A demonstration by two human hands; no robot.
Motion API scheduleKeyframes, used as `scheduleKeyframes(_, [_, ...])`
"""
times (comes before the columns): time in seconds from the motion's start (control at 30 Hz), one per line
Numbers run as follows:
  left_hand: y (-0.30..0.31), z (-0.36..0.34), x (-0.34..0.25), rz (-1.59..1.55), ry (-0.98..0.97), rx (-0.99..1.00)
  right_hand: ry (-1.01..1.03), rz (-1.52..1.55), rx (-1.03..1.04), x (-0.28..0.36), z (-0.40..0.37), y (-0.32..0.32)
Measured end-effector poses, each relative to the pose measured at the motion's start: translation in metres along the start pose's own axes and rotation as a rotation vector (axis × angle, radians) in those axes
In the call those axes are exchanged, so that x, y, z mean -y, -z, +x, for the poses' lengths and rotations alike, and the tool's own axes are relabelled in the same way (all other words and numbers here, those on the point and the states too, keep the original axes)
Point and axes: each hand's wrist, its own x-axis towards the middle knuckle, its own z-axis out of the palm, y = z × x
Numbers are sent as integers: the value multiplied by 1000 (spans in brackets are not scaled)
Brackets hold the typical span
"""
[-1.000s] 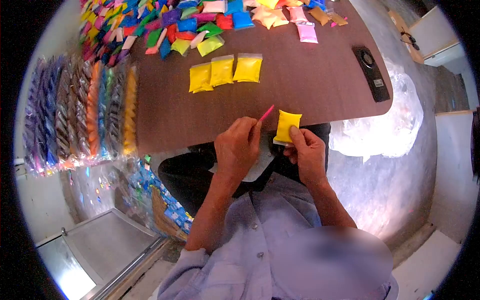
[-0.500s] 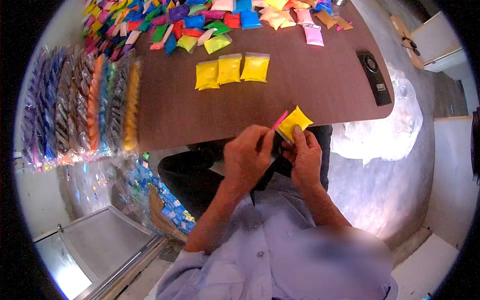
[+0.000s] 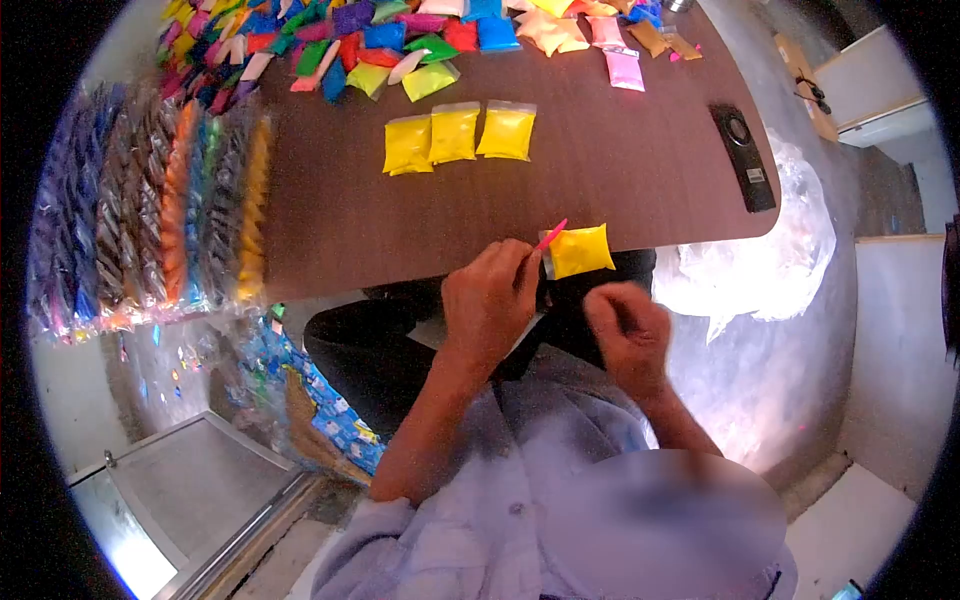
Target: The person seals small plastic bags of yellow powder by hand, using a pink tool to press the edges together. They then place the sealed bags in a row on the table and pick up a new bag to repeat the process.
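My left hand (image 3: 490, 305) is closed in a pinch at the table's front edge. A thin pink stick (image 3: 552, 234) pokes out from its fingertips, and the clear end of a yellow-filled packet (image 3: 580, 250) sits at the same fingers. That packet hangs over the edge, its filled part pointing right. Below and to the right, apart from the packet, is my right hand (image 3: 632, 335), its fingers curled with nothing visible in them. Farther up the table three more yellow packets (image 3: 455, 133) lie in a row, the left two touching.
Many small coloured packets (image 3: 385, 38) are heaped along the far side of the brown table (image 3: 620, 180). Long bundles of twisted packets (image 3: 175, 210) lie at the left. A black device (image 3: 742, 155) rests near the right edge, with a clear plastic bag (image 3: 790, 260) beyond.
My right hand has let go of the yellow packet and moved down and right. The packet has swung from tilted to nearly level, staying at my left fingers with the pink stick.
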Motion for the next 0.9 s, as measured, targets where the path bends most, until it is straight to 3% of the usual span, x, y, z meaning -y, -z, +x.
scheduleKeyframes(0.03, [1, 0, 0, -4, -4, 4, 337, -178, -87, 5, 16, 11])
scheduleKeyframes(0.13, [2, 3, -3, -18, 10, 16, 475, -315, -99, 25, 45, 21])
scheduleKeyframes(0.2, [2, 4, -2, 7, -14, 14, 580, -471, 72, 23, 59, 22])
scheduleKeyframes(0.3, [5, 5, 1, 75, -25, 15, 673, -599, 162, 9, 72, 19])
scheduleKeyframes(0.6, [5, 5, -19, 20, 33, 39, 595, -486, -101, -8, 71, -3])
scheduleKeyframes(0.67, [2, 6, -13, 97, 31, 75, 606, -478, -103, -9, 71, -3])
scheduleKeyframes(0.73, [4, 12, 0, 142, 23, -16, 615, -473, -104, -10, 70, -2])
scheduleKeyframes(0.9, [7, 10, -11, 42, -15, -1, 636, -472, -115, -11, 68, -2])
